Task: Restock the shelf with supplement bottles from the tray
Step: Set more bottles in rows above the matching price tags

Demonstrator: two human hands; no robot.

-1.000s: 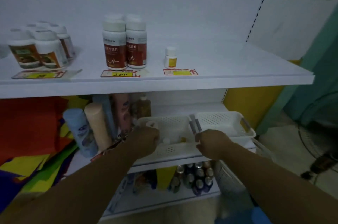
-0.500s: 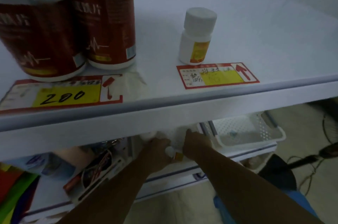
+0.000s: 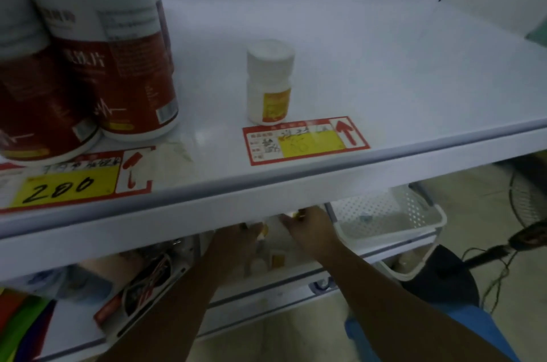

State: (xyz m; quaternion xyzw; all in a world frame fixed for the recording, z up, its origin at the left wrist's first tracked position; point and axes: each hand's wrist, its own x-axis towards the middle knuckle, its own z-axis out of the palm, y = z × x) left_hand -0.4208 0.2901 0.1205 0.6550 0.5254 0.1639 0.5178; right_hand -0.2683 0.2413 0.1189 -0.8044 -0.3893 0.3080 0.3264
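Since a moment ago our right hand (image 3: 307, 231) has risen from the tray (image 3: 390, 231), fingers pinching a small bottle (image 3: 291, 215) at six o'clock under the shelf (image 3: 384, 154). We cannot tell the grip of the left hand (image 3: 236, 243). Shelving likely follows.

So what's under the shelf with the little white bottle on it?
The left hand and right hand reach into a white tray with small bottles in it. A holey white basket sits beside it. The shelf edge hides the tray's back and some fingertips.
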